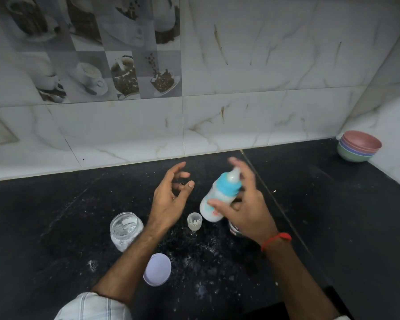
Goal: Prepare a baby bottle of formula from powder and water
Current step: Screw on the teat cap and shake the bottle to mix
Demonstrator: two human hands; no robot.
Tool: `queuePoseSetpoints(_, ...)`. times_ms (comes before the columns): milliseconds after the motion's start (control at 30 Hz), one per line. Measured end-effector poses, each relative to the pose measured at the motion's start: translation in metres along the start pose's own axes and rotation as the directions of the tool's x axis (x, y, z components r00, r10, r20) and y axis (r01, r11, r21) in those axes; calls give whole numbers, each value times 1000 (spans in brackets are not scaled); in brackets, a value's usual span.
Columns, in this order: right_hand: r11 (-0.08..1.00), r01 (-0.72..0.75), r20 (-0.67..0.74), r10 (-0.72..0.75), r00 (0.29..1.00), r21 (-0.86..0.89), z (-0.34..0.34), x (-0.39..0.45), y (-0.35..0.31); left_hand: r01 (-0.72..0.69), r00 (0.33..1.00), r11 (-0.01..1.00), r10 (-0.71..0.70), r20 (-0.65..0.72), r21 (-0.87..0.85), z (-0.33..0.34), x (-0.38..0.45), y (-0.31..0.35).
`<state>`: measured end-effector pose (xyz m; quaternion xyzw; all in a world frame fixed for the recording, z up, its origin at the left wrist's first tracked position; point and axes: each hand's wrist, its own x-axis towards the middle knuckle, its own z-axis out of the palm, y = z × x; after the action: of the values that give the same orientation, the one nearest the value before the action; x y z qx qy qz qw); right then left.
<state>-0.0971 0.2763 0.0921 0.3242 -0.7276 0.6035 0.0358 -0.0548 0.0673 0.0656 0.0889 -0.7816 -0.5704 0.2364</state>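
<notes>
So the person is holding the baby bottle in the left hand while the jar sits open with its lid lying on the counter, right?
Not quite: the head view shows the baby bottle in the right hand. The left hand holds nothing, fingers loosely spread. The jar does sit open, its lid lying on the counter.

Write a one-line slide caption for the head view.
Right hand holds a tilted, blue-collared baby bottle of white formula above the dark counter; left hand open beside it.

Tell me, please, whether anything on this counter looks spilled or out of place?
Yes: white powder is scattered over the black counter in front of the open jar, whose lilac lid lies off beside it.
</notes>
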Motion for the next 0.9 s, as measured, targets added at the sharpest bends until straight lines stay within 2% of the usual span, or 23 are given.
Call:
queuePoseSetpoints(33,975,81,152,-50,987,-206,-3,1,1,-11,1000,1000,11,1,15,0,0,-1)
queuePoseSetpoints(67,942,124,267,-38,963,-313,-4,2,1,-19,1000,999,19,5,31,-1,-1,-2)
queuePoseSetpoints(133,928,118,340,10,940,-354,-3,2,-1,-26,1000,998,25,6,57,-1,-1,-4)
queuePoseSetpoints(200,971,45,212,6,977,-234,1,1,-3,-22,1000,998,22,-4,54,-2,-2,-4)
queuePoseSetpoints(233,997,-26,74,31,997,-67,3,1,-6,-15,1000,999,15,-8,46,-3,-2,-4)
queuePoseSetpoints(267,979,-91,-76,106,991,181,6,0,-9,-7,1000,999,7,-11,39,-3,-2,-3)
queuePoseSetpoints(300,878,-125,-192,236,953,462,9,1,-11,-1,1000,999,1,-12,34,-3,-3,-3)
queuePoseSetpoints(333,696,-122,-239,398,886,707,11,3,-14,2,1000,1000,-2,-13,31,-4,-3,-3)
queuePoseSetpoints(367,465,-90,-204,543,815,881,12,5,-16,2,1000,1000,-2,-13,29,-4,-3,-2)
queuePoseSetpoints(433,33,37,-49,674,737,999,11,8,-16,0,1000,1000,0,-12,25,-4,-3,-2)
queuePoseSetpoints(467,-69,86,-16,681,732,994,10,8,-16,-1,1000,1000,1,-9,25,-4,-4,-2)
queuePoseSetpoints(500,-75,92,-17,677,736,993,11,8,-18,-3,1000,1000,3,-6,27,-4,-4,-2)
queuePoseSetpoints(567,70,45,-80,659,748,997,16,8,-20,-6,1000,1000,6,-2,29,-2,-5,-3)
queuePoseSetpoints(633,371,-49,-193,586,787,927,20,7,-18,-4,1000,1000,4,-5,26,-1,-5,-3)
queuePoseSetpoints(667,547,-80,-249,501,829,833,20,6,-17,-3,1000,1000,4,-11,25,-1,-5,-3)
queuePoseSetpoints(733,871,-98,-293,265,919,481,16,2,-11,-5,1000,1000,5,-19,30,1,-5,-4)
queuePoseSetpoints(767,962,-90,-251,157,955,260,13,2,-6,-6,1000,999,7,-17,36,1,-5,-4)
queuePoseSetpoints(833,996,-71,-91,66,994,-53,10,1,-1,-8,1000,999,9,-8,47,1,-5,-4)
queuePoseSetpoints(900,991,-59,-13,58,998,-123,9,1,0,-10,1000,998,10,1,60,0,-5,-5)
